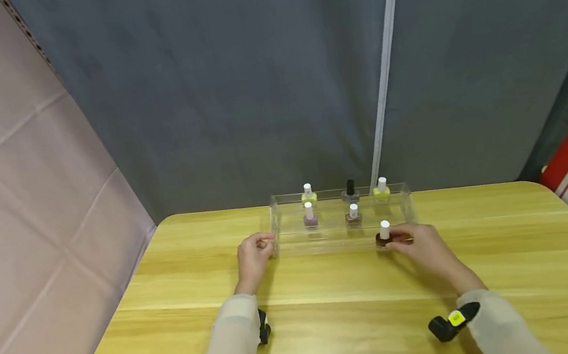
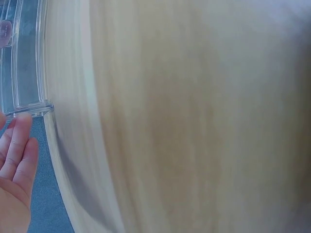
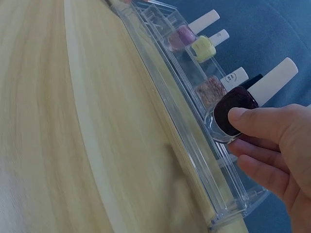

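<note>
My right hand (image 1: 423, 245) pinches a dark nail polish bottle (image 3: 236, 104) with a white cap between thumb and fingers. The bottle is over the front right part of a clear acrylic stepped rack (image 1: 327, 245); in the right wrist view it overlaps the rack. My left hand (image 1: 253, 259) is at the rack's left end, fingertips right at its edge. The left wrist view shows those fingers (image 2: 18, 141) mostly straight. On the middle step stand a mauve bottle (image 1: 310, 220) and a glittery brownish-pink bottle (image 1: 353, 220).
On the back step are two yellow bottles (image 1: 309, 197) with white caps and a black-capped bottle (image 1: 351, 194) between them. The rack stands near the far edge of a wooden table (image 1: 337, 310). Behind the table hangs a dark grey-blue curtain (image 1: 226, 87).
</note>
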`<state>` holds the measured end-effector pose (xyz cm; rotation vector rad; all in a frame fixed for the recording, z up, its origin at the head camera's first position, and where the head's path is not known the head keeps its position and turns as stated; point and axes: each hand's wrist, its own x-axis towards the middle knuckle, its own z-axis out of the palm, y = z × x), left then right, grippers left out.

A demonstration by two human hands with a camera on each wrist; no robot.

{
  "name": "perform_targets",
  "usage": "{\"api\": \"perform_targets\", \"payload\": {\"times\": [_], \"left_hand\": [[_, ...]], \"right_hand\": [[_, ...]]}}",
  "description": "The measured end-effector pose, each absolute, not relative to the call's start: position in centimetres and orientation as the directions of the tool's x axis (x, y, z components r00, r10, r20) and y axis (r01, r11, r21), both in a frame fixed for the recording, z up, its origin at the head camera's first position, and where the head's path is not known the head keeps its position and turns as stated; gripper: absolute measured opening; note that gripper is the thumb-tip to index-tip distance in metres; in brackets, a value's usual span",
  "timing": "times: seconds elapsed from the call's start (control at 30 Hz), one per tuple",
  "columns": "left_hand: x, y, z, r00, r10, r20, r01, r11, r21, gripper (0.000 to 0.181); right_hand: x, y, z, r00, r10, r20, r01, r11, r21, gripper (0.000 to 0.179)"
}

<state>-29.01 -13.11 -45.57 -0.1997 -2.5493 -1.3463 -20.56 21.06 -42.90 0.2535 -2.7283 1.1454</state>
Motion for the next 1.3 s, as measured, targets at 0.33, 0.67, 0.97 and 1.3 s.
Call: {"api": "perform_targets", "payload": {"times": [0.33, 0.67, 0.97, 1.3], "left_hand": [[-29.0, -13.1, -45.6, -0.960, -0.004, 0.281, 0.229, 0.569, 0.790, 0.010], [-29.0, -13.2, -45.7, -0.963, 0.000, 0.269, 0.223, 0.558, 0.799, 0.010], [-29.0, -13.2, -45.8, -0.960, 0.021, 0.279, 0.243, 0.553, 0.797, 0.012], [-28.9, -13.2, -45.6, -0.960, 0.023, 0.278, 0.244, 0.558, 0.793, 0.013]], "right_hand": [[-21.1, 22.2, -41.8, -0.961, -0.104, 0.258, -0.253, 0.711, -0.656, 0.028], [-22.5, 22.8, -39.5, -0.952, -0.117, 0.282, -0.272, 0.741, -0.614, 0.028], [-23.1, 23.2, -38.7, -0.952, -0.124, 0.279, -0.274, 0.747, -0.605, 0.029], [-24.1, 23.4, -39.2, -0.954, -0.120, 0.274, -0.266, 0.759, -0.594, 0.030]]}}
